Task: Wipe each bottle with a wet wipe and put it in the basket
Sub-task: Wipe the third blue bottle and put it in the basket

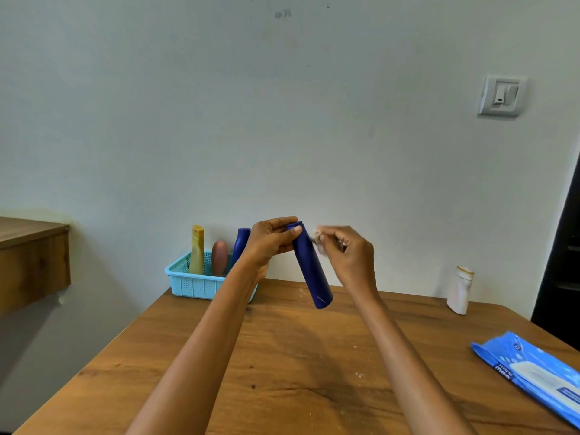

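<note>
Fingers (284,229) of the left hand (271,243) curled round the top end of the blue bottle (310,266), thumb pressed on its near side. Held up in the air above the desk (282,356), not touching the wood. Long and thin, tilted, top end up by the left hand, bottom end pointing down and a bit to the right.

Going left to right: a wooden shelf (31,255) on the far left. Then the light blue basket (194,282) at the back of the desk, by the wall. Inside, standing up: a yellow bottle (197,254), a brown bottle (219,258) and a second blue bottle (241,244), partly hidden behind the left wrist. Basket just to the left of the held bottle and a little lower, nearer the left hand than the right.

Right hand (348,255) just beside the bottle's upper part, fingers pinched together on a small white wipe (318,241). Blurry there, so hard to tell if the wipe is touching the bottle or only close to it. Looks like wiping is going on, with the drop into the basket not yet done.

Further right, a white bottle (460,290) standing alone, well apart from both hands. Probably the last one to clean. Near the right edge, a blue pack of wipes (533,375) lying flat, its end cut off by the picture.
</note>
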`<act>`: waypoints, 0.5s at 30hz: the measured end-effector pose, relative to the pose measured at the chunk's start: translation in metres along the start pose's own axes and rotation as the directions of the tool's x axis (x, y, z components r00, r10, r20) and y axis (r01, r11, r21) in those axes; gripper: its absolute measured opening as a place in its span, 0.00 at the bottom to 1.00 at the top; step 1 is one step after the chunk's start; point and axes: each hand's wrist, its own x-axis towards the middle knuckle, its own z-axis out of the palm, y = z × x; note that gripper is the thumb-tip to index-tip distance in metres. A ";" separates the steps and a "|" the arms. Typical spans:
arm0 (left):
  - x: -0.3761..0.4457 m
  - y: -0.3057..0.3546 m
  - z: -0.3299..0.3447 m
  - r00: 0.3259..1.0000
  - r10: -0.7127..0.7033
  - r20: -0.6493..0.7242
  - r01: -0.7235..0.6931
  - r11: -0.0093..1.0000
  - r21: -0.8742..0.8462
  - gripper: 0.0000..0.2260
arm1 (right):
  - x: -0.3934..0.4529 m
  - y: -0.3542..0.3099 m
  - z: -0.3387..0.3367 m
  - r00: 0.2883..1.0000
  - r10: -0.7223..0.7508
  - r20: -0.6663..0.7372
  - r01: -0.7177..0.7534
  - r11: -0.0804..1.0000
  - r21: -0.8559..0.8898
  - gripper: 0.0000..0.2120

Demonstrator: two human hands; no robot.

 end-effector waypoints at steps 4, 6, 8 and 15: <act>-0.001 0.000 0.008 0.999 -0.023 -0.028 0.023 1.000 -0.011 0.15 | -0.003 -0.008 0.010 0.998 -0.033 0.060 0.032 0.999 0.023 0.14; 0.000 0.002 0.007 0.996 -0.054 -0.066 0.049 0.996 -0.073 0.14 | -0.009 -0.006 0.015 0.991 -0.097 0.087 0.102 0.993 -0.053 0.16; 0.001 0.003 0.005 0.992 -0.085 -0.092 0.075 0.991 -0.108 0.14 | -0.011 -0.001 0.017 0.981 -0.173 0.084 0.182 0.976 -0.122 0.15; 0.001 -0.003 0.002 0.980 -0.111 -0.166 0.104 0.993 -0.053 0.16 | -0.016 0.006 0.012 0.959 -0.199 0.204 0.251 0.928 -0.276 0.06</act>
